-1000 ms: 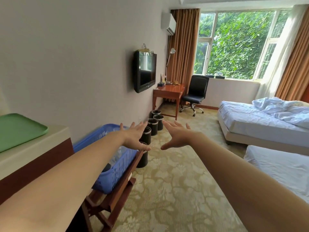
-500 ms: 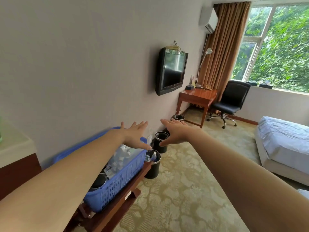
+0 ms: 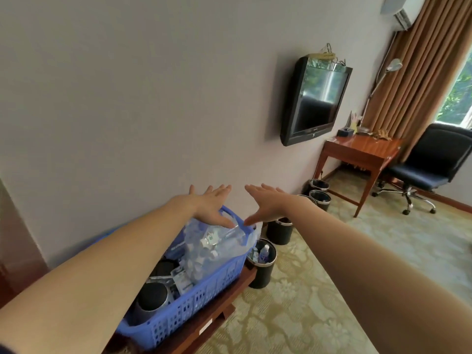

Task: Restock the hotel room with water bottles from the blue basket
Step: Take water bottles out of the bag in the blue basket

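The blue basket (image 3: 204, 300) sits on a wooden luggage rack (image 3: 204, 325) against the wall at lower left. Inside it a clear plastic bag of water bottles (image 3: 214, 249) fills the far end, with dark round containers (image 3: 153, 298) at the near end. My left hand (image 3: 209, 205) stretches out flat, fingers straight, just above the basket's far handle. My right hand (image 3: 268, 203) is held out flat beside it, thumb pointing down toward the handle. Neither hand holds anything.
Several black waste bins (image 3: 263, 272) stand on the carpet along the wall past the rack; one holds a small bottle (image 3: 263, 252). A wall TV (image 3: 316, 100), wooden desk (image 3: 362, 154) and black office chair (image 3: 431, 164) lie farther right.
The view has swung left and down toward the basket; beds and window slid out of sight. Both hands stay outstretched and now hover closer over the basket's far end.
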A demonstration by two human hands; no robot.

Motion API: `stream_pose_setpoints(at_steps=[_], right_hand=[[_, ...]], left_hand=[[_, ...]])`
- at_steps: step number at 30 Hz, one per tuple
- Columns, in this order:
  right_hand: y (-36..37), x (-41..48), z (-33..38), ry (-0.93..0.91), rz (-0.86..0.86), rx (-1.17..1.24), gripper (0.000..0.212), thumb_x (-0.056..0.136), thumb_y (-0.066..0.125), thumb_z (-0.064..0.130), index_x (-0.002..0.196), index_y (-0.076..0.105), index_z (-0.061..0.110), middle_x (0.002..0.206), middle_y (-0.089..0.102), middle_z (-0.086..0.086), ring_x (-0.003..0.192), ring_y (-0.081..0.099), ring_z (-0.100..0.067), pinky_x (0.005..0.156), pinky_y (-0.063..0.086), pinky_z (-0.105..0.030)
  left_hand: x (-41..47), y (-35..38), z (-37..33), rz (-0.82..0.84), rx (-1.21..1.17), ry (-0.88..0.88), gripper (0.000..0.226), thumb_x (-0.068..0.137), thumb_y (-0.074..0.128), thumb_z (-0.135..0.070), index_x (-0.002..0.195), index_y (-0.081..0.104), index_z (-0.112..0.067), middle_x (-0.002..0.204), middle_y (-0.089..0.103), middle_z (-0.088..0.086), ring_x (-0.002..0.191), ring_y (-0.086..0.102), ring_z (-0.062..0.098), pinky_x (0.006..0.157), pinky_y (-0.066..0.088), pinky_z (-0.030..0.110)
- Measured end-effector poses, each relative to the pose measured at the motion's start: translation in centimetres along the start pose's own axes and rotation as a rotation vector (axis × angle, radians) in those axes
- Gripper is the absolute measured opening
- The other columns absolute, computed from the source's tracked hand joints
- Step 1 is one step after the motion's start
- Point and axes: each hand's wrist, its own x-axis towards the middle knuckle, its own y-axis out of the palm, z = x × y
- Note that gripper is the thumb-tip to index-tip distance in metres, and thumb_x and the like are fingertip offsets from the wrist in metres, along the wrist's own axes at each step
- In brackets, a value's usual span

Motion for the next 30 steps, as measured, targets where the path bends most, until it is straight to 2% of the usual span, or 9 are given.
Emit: stream_pose_setpoints(at_steps=[5, 17, 23, 30], right_hand=[[-1.5, 6.7, -2.2, -0.035, -0.006, 0.023, 0.107, 0.084, 0.065, 0.06, 0.158, -0.003, 0.023, 0.166, 0.005, 0.002, 0.152, -0.003, -0.023, 0.123, 0.001, -0.05], [2.4, 21.3, -5.2, -0.235, 0.191, -0.001, 0.106, 0.084, 0.065, 0.059, 0.158, -0.001, 0.022, 0.166, 0.007, 0.003, 0.153, -0.002, -0.022, 0.123, 0.005, -0.049], [4.5, 27.4, -7.1, -0.357, 0.295, -0.07, 0.104, 0.082, 0.068, 0.058, 0.158, 0.007, 0.02, 0.163, 0.019, -0.001, 0.15, 0.016, -0.025, 0.119, 0.019, -0.049], [7.9, 32.2, -8.9, -0.425, 0.432, -0.088, 0.105, 0.083, 0.069, 0.056, 0.158, 0.009, 0.015, 0.163, 0.02, -0.006, 0.148, 0.022, -0.027, 0.116, 0.028, -0.045]], left_hand=[[5.0, -1.6, 2.9, 0.004, -0.023, -0.063, 0.113, 0.083, 0.05, -0.075, 0.151, -0.025, -0.027, 0.162, -0.02, -0.006, 0.151, -0.014, 0.021, 0.114, -0.013, 0.063], [14.3, 1.8, 7.0, 0.116, -0.16, -0.267, 0.112, 0.084, 0.053, -0.071, 0.153, -0.022, -0.024, 0.164, -0.016, -0.005, 0.152, -0.008, 0.023, 0.113, -0.01, 0.067], [18.4, 4.5, 7.8, 0.197, -0.26, -0.396, 0.108, 0.087, 0.051, -0.069, 0.152, -0.025, -0.026, 0.164, -0.016, -0.002, 0.151, -0.012, 0.024, 0.112, -0.012, 0.067], [21.6, 8.2, 8.0, 0.299, -0.376, -0.521, 0.105, 0.09, 0.051, -0.066, 0.153, -0.022, -0.024, 0.164, -0.014, -0.003, 0.152, -0.003, 0.025, 0.116, -0.007, 0.063]])
